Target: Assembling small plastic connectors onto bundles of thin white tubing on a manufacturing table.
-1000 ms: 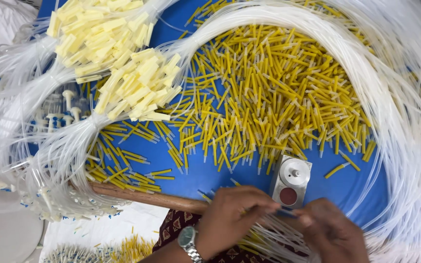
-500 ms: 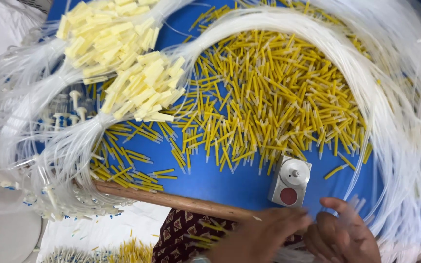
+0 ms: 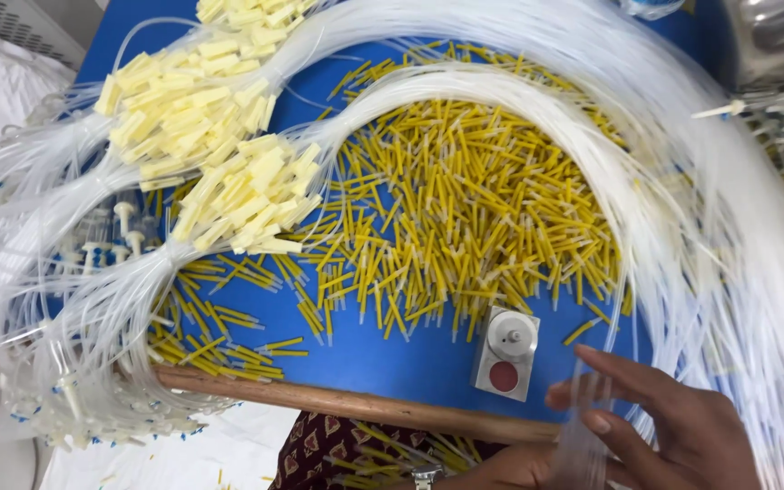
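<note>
My right hand (image 3: 673,422) is at the lower right, just off the blue table (image 3: 383,363), with its fingers pinched on a few thin clear tubes (image 3: 584,426) that hang from the big white tube bundle (image 3: 682,136). My left hand (image 3: 510,467) lies at the bottom edge under those strands. It is mostly cut off, with a wristwatch (image 3: 424,475) showing, and its grip is hidden. A small grey box with a red button (image 3: 505,354) stands just left of my right fingertips. A wide heap of yellow sticks (image 3: 465,209) covers the table middle.
Clusters of pale yellow connectors (image 3: 220,154) cap tube bundles at upper left. Small white plastic parts (image 3: 124,227) lie under looped tubes at left. A wooden strip (image 3: 347,404) edges the table front, with patterned cloth (image 3: 338,445) below. A metal object (image 3: 773,36) sits top right.
Both hands have shifted right and lower, off the table's front edge. My right hand now has its fingers spread forward on the clear strands beside the grey box.
</note>
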